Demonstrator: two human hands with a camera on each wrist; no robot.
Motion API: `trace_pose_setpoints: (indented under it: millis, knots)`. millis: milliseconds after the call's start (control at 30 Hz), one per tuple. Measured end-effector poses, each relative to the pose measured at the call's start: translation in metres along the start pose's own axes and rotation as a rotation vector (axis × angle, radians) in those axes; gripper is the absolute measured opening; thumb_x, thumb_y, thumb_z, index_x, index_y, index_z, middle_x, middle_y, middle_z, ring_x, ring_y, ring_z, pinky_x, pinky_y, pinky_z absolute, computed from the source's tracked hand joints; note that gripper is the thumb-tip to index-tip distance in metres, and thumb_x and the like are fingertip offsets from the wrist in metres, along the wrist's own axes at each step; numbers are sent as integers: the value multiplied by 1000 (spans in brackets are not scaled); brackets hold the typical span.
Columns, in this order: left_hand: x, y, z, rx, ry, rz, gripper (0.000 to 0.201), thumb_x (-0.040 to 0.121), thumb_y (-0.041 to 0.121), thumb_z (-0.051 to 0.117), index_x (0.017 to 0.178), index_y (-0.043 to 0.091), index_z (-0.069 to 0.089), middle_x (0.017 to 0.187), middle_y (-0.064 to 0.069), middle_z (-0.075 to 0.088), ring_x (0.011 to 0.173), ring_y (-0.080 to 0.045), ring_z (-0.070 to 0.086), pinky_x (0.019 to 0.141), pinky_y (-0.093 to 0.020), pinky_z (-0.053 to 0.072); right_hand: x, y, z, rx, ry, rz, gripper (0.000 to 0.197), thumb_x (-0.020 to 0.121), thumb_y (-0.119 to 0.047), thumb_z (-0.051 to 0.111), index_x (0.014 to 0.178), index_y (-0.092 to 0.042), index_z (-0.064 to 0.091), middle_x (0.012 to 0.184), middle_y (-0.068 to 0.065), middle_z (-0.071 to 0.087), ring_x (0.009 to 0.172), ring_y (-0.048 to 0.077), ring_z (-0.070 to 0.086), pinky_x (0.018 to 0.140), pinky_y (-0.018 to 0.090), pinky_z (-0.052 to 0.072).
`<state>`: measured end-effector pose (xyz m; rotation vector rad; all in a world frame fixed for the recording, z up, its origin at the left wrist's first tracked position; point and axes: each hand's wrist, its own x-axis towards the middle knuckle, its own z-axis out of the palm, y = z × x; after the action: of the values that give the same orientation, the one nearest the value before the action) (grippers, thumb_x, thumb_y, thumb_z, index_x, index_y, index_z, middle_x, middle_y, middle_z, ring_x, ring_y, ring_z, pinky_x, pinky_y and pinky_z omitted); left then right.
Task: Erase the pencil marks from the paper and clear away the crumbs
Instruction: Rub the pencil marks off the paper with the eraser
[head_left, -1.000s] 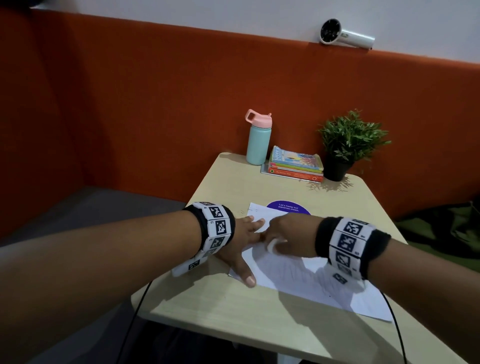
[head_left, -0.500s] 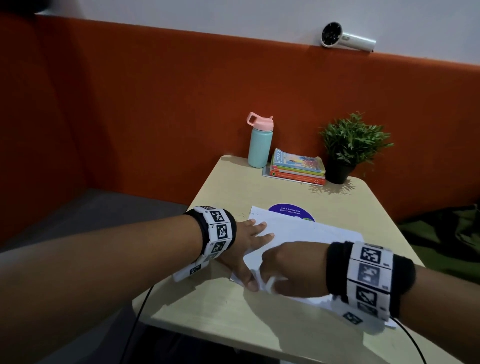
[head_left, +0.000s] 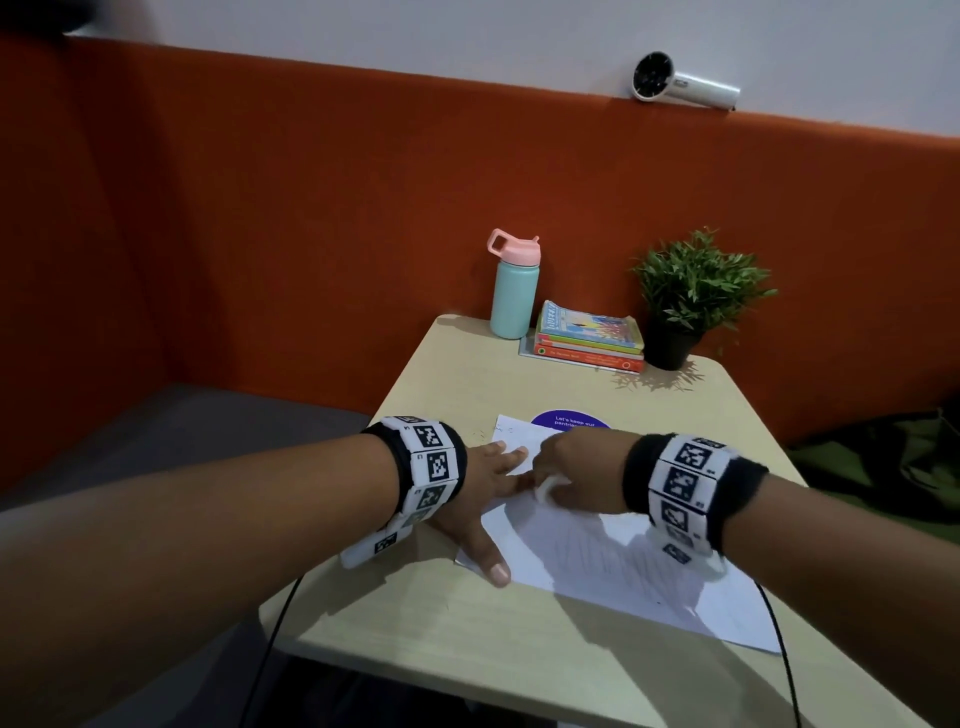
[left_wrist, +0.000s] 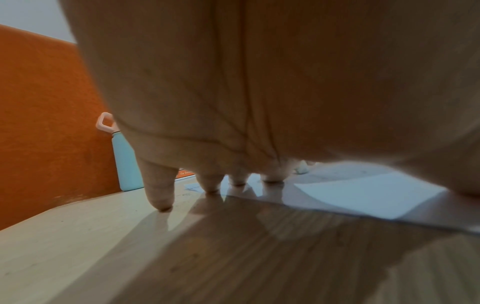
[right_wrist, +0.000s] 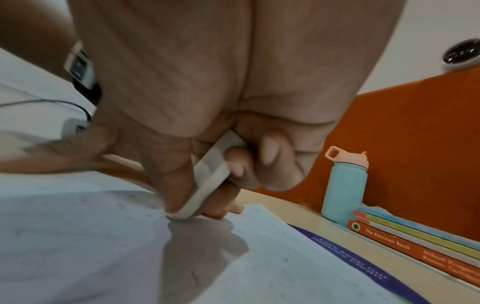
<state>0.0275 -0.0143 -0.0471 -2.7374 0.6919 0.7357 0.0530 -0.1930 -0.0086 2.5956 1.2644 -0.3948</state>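
A white sheet of paper (head_left: 613, 561) with faint pencil marks lies on the beige table (head_left: 467, 639). My left hand (head_left: 485, 499) lies flat with spread fingers on the paper's left edge, thumb toward me; in the left wrist view its fingertips (left_wrist: 161, 203) press the table and paper (left_wrist: 363, 195). My right hand (head_left: 571, 478) pinches a white eraser (head_left: 545, 488) between thumb and fingers at the paper's far left part. The right wrist view shows the eraser (right_wrist: 207, 181) tip pressed on the paper (right_wrist: 78, 236), with small dark crumbs scattered around.
At the table's far edge stand a teal bottle with a pink lid (head_left: 511, 286), a stack of books (head_left: 587, 338) and a potted plant (head_left: 685, 296). A purple round sticker (head_left: 569, 420) peeks from under the paper. An orange wall panel (head_left: 311, 234) runs behind.
My right hand with the eraser swept toward me to the paper's near left corner, then back away to the far left part. The left hand stayed flat on the paper.
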Motion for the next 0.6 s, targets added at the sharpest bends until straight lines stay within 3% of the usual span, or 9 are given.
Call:
trace_pose_setpoints:
  millis: [200, 400, 600]
  knots:
    - [2, 1, 2, -3, 22, -3, 128, 72, 84, 63, 159, 36, -17, 167, -2, -25, 155, -25, -17, 124, -56, 4, -22, -43, 12, 94, -59, -151, 31, 94, -27, 50, 121, -29, 64, 123, -4, 62, 109, 18, 57, 95, 34, 46]
    - [3, -3, 2, 13, -6, -4, 131, 71, 89, 57, 157, 33, -23, 166, -1, -27, 155, -25, -18, 124, -57, 2, -8, 28, 6, 21, -19, 119, 26, 93, -30, 48, 111, -24, 66, 107, -6, 64, 96, 16, 58, 86, 31, 49]
    - [1, 8, -11, 51, 18, -22, 128, 72, 90, 56, 160, 32, -16, 168, -1, -20, 156, -26, -9, 124, -59, 5, -4, 30, 12, 9, -41, 157, 26, 95, -30, 47, 113, -22, 63, 109, -3, 63, 98, 16, 58, 87, 33, 51]
